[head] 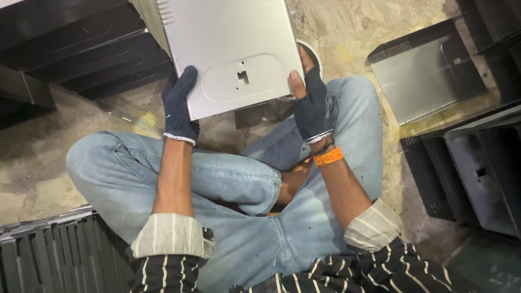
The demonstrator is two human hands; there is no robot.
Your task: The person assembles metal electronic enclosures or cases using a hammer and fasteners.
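Both gloved hands were clamped on the same grey metal panel [227,45] up at 12 o'clock, over the knees. Left hand [178,106] gripped its lower-left corner, right hand [309,103] its lower-right edge. Another silvery panel [427,77] lay on the floor at 2 o'clock, black housings [496,177] at 3.

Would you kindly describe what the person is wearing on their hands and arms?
Both hands wear dark knit gloves with pale cuff edging; the right hand glove leaves the fingertips bare, the left hand glove is full. An orange thread band and a dark band circle the right wrist. Black sleeves with white stripes are rolled up, showing pale striped lining.
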